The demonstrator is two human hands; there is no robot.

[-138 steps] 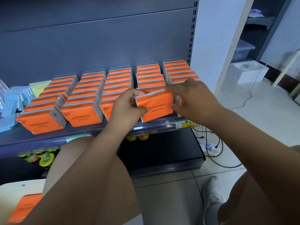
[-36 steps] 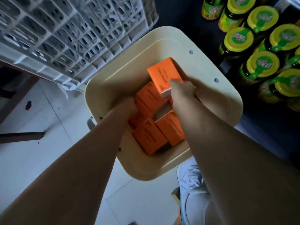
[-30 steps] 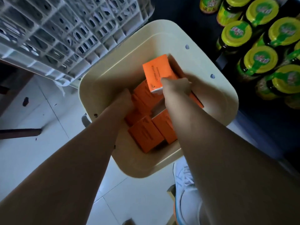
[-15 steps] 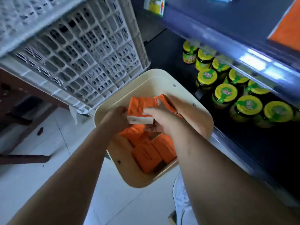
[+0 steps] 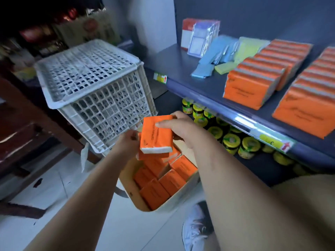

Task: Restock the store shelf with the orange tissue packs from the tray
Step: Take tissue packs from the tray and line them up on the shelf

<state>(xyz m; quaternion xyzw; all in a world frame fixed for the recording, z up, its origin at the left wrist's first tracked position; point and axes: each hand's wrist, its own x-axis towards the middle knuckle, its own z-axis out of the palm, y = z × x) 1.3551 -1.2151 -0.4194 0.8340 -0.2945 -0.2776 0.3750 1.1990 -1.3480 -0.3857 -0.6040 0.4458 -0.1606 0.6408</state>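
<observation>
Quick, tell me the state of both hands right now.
Left hand: at the left edge of the tissue pack, fingers hidden; grip cannot be told.
Right hand: closed on that tissue pack, thumb across its face.

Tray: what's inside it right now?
Orange tissue packs lie loosely piled in the tray, several showing at its near end. The lifted pack in the right hand and the left hand cover the far end, so no full count.
</observation>
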